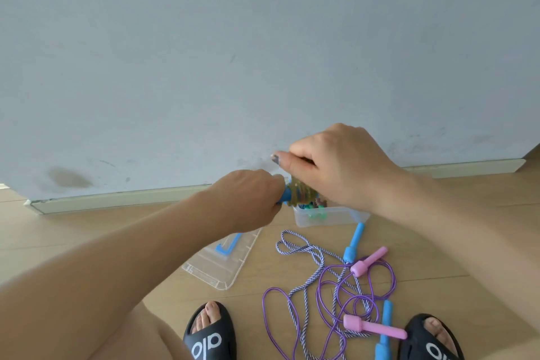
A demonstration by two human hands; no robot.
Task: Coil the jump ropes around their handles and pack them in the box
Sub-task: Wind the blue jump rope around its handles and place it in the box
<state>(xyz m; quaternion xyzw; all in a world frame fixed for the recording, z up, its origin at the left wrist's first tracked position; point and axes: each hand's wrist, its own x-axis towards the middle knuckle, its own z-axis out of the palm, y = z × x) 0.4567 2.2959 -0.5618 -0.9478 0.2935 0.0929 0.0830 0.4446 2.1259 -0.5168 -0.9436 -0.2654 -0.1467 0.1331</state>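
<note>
My left hand [248,199] grips blue handles [285,196] with an olive-yellow rope [301,194] coiled round them. My right hand [339,164] is closed over the coil's right side, fingers curled on the rope. Both are held above a clear plastic box [330,218] on the floor, which holds several coloured pieces. On the floor lie a striped purple-white rope [301,245] with blue handles [354,242] and a purple rope [330,292] with pink handles [369,261], tangled together.
The clear box lid [225,263] with a blue latch lies flat left of the box. My two feet in black slides [209,333] stand at the bottom edge. A grey wall [263,52] with skirting rises right behind the box.
</note>
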